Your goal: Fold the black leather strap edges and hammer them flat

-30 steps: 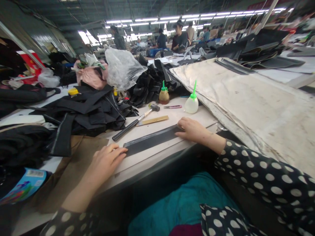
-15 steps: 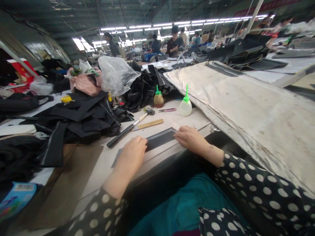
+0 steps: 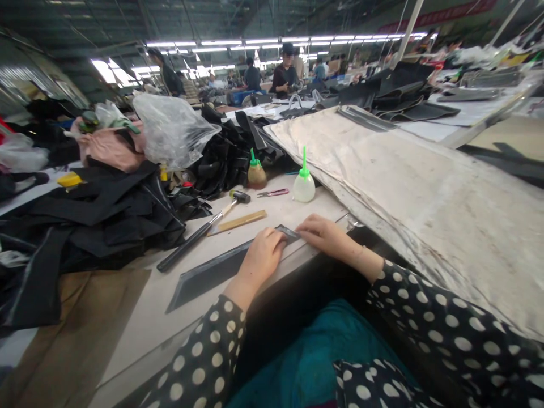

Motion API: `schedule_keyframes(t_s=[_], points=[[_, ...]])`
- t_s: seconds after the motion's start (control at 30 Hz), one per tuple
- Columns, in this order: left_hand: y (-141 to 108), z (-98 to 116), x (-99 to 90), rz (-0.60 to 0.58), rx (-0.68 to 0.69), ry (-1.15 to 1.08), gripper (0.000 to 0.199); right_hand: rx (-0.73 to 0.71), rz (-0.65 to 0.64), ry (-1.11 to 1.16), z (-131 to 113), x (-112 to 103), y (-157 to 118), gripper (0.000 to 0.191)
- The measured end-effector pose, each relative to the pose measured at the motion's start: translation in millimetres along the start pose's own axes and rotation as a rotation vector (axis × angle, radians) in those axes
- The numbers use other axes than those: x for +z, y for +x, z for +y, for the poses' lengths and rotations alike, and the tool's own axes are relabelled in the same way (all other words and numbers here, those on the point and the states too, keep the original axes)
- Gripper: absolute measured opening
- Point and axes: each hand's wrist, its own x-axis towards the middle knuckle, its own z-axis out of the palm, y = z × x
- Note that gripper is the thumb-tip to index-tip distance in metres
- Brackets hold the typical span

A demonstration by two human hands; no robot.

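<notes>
A flat black strip of leather-like material with a paler edge lies slantwise on the light worktable. My left hand rests over the strip near its right end, fingers bent together and gripping it. Just to the right, my right hand has its fingertips closed at the strip's far right corner. Both hands cover part of that end, so the exact finger hold is partly hidden. Beyond the strip lie a hammer with a black handle and a flat yellowish wooden stick.
Two squeeze bottles with green nozzles, one brownish and one whitish, stand behind thread snips. Black pieces are heaped at left. A pale cloth-covered board slopes at right. People work in the background.
My left hand has slid right along the strip, nearer my right hand, uncovering the strip's left part. The strip's right end now looks turned or folded. The view has shifted slightly.
</notes>
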Motion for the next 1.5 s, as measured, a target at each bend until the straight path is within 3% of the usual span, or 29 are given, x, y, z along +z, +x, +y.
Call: schedule_keyframes(t_s=[0.17,0.5,0.77,1.33,1.5], points=[[1.1,-1.6,0.4,-0.01,0.01,-0.037,0.017,-0.037,-0.022,-0.099,-1.2,6.9,5.9,0.016],[-0.6,1.4,-2.1,-0.034,-0.045,-0.001,0.011,-0.022,0.005,-0.093,-1.2,7.5,3.5,0.018],[-1.6,2.6,-3.9,-0.055,-0.008,-0.023,0.008,-0.034,0.004,-0.116,1.9,9.6,3.2,0.018],[0.3,-5.8,2.4,-0.007,0.046,-0.051,0.02,-0.027,0.01,-0.117,0.5,8.8,2.3,0.019],[-0.3,-6.6,2.3,-0.044,0.1,-0.047,0.027,-0.035,0.018,-0.114,1.1,10.2,2.1,0.019]])
